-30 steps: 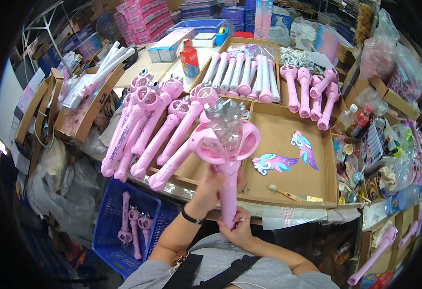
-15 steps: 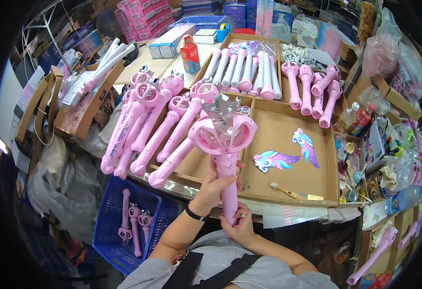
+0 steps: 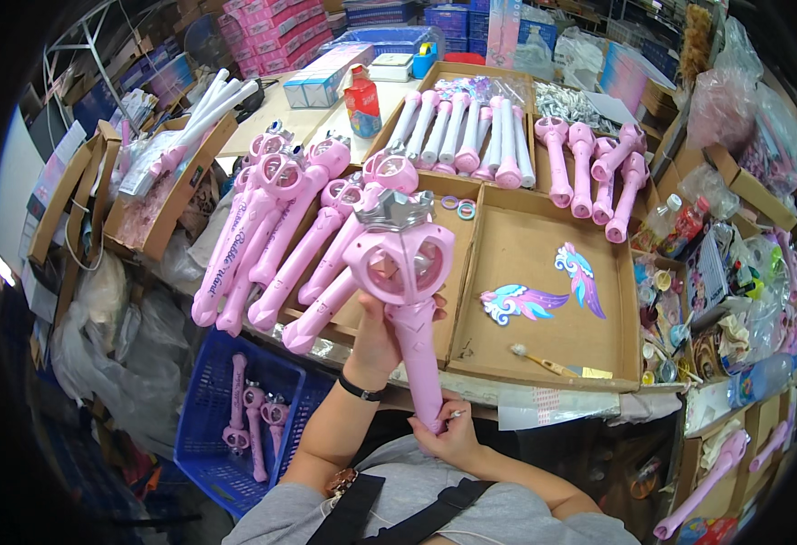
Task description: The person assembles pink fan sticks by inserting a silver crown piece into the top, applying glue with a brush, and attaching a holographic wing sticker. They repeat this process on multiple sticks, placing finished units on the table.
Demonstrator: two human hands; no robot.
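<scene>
A pink bubble wand [image 3: 414,350] with a silver crown on its round, windowed head stands nearly upright in front of me. My left hand [image 3: 378,338] is wrapped round its upper handle, just below the head. Around the bottom end of the handle my right hand [image 3: 449,431] is closed; a small metallic tip pokes out between its fingers. Left of the held wand, several similar pink wands [image 3: 267,232] lean side by side over the cardboard tray's edge. Two wing-shaped pieces [image 3: 524,302] in purple and blue lie in the cardboard tray [image 3: 544,227] to the right.
A small brush [image 3: 544,361] lies at that tray's near edge. Behind are white-and-pink handles [image 3: 458,132] and more pink handles [image 3: 589,168]. A blue basket [image 3: 200,454] holding several wands sits low at the left. Bottles and small jars [image 3: 662,363] crowd the right side.
The held wand has tilted, its head shifting left and turning so a different window faces me. My left hand has moved slightly left with it; the right hand stays at the handle's bottom.
</scene>
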